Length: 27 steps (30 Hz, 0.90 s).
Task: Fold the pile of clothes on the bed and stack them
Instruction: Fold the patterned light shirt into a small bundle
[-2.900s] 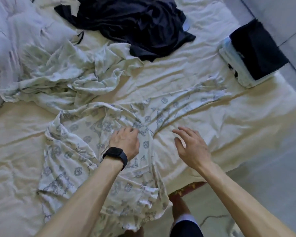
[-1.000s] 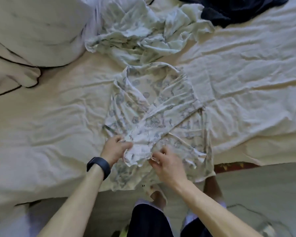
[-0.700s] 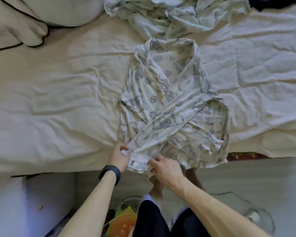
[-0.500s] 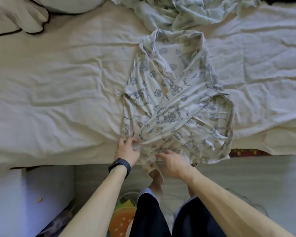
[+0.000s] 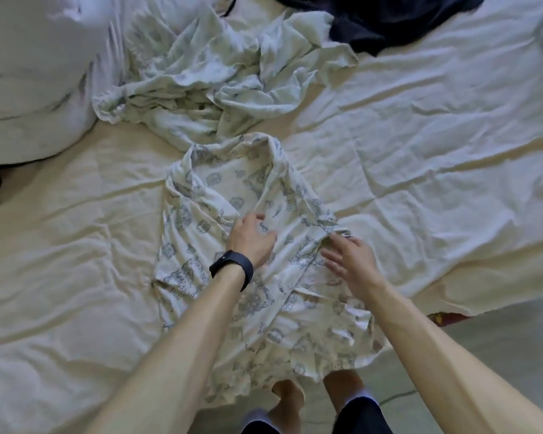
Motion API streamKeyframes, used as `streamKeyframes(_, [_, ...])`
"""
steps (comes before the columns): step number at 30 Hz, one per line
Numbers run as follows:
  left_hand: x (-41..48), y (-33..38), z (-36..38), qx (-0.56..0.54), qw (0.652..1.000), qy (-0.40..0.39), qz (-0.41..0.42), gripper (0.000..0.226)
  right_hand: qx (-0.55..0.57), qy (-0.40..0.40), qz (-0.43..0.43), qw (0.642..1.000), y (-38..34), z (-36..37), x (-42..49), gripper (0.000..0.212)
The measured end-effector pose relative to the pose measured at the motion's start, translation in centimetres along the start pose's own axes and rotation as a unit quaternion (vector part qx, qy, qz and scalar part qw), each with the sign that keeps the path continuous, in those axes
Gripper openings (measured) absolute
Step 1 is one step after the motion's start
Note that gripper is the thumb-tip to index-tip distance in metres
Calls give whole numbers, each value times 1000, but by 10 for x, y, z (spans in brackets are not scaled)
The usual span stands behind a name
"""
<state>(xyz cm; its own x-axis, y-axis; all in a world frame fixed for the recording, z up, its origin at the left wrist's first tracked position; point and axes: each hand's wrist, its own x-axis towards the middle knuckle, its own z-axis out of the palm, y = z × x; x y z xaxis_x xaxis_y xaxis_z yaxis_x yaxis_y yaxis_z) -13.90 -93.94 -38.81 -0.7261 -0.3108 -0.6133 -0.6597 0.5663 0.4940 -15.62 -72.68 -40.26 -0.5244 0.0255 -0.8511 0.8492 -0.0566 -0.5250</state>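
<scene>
2 open hands, left hand and right hand, rest on the creased, grey-printed pale garment, gripping nothing.

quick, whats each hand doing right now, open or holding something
Left hand: open, resting on the printed shirt.
Right hand: open, fingers straight, touching the same shirt.
</scene>
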Motion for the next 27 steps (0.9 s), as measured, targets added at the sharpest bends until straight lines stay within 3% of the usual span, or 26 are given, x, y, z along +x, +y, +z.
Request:
streamKeyframes(2, [38, 36, -2, -23, 999, 29, 14, 56, 101, -23, 71, 992, -15, 6, 15, 29])
streamKeyframes(5, [90, 71, -7, -32, 998, 55, 1, 70, 141, -61, 149, 977, -23, 15, 31, 36])
streamKeyframes(10, [144, 95, -16, -79, 988, -35, -127, 46, 171, -34, 187, 967, -36, 7, 53, 14])
streamKeyframes(16, [139, 108, -17, -291, 917, -139, -235, 33, 272, -37, 231, 933, -37, -23, 64, 11])
streamKeyframes(23, [144, 127, -5, -121, 968, -116, -185, 16, 113, -23, 210, 971, -41, -12, 67, 25])
streamKeyframes(25, [149, 129, -10, -97, 974, -113, -170, 14, 140, -3, 213, 967, -42, -13, 66, 22])
streamKeyframes(27, [159, 132, -17, -69, 986, -92, -124, 23, 247, -5, 228, 942, -45, -18, 67, 13])
